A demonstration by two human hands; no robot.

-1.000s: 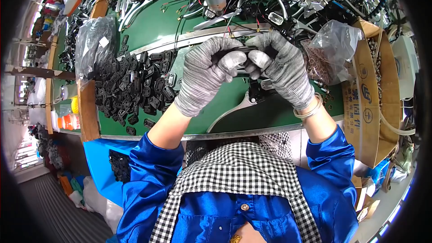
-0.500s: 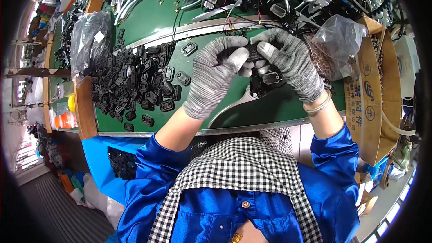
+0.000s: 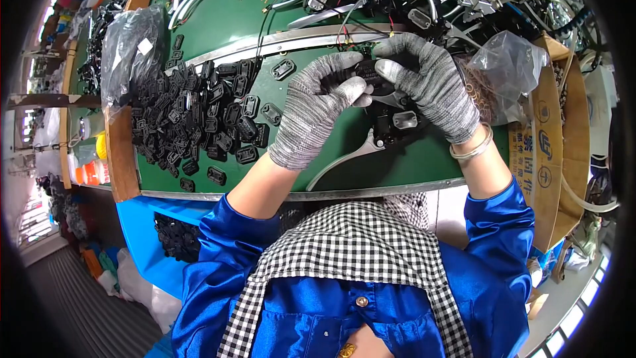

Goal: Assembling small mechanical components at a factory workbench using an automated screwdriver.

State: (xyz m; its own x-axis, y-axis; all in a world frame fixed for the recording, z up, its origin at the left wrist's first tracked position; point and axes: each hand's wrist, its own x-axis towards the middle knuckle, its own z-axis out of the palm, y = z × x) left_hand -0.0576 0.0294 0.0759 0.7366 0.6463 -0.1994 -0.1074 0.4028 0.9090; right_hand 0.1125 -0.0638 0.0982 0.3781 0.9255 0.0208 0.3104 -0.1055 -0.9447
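Both my hands wear grey knit gloves with pale fingertips. Between my left hand point(image 3: 315, 103) and my right hand point(image 3: 430, 86), the fingers pinch a small black plastic part point(image 3: 373, 81) above the bench; glove fingers cover much of it. Just below my hands lies a brake lever point(image 3: 348, 157) with a silver blade and black body, and an oval metallic plate point(image 3: 405, 120) shows on that body. To the left spreads a heap of small black oval-faced housings point(image 3: 199, 109), with a loose black housing point(image 3: 271, 114) nearer my left hand.
A metal strip point(image 3: 291, 44) crosses the green bench point(image 3: 285, 176). Beyond it lie many silver levers point(image 3: 324, 16) and wires. A cardboard box point(image 3: 540, 152) and a clear bag point(image 3: 507, 69) stand right; a plastic bag point(image 3: 132, 53) lies left. A blue bin point(image 3: 149, 245) sits below the edge.
My fingers have turned the black part so a broader face shows. My right hand has shifted slightly right, and more of the lever below is visible. The whole view has shifted a little.
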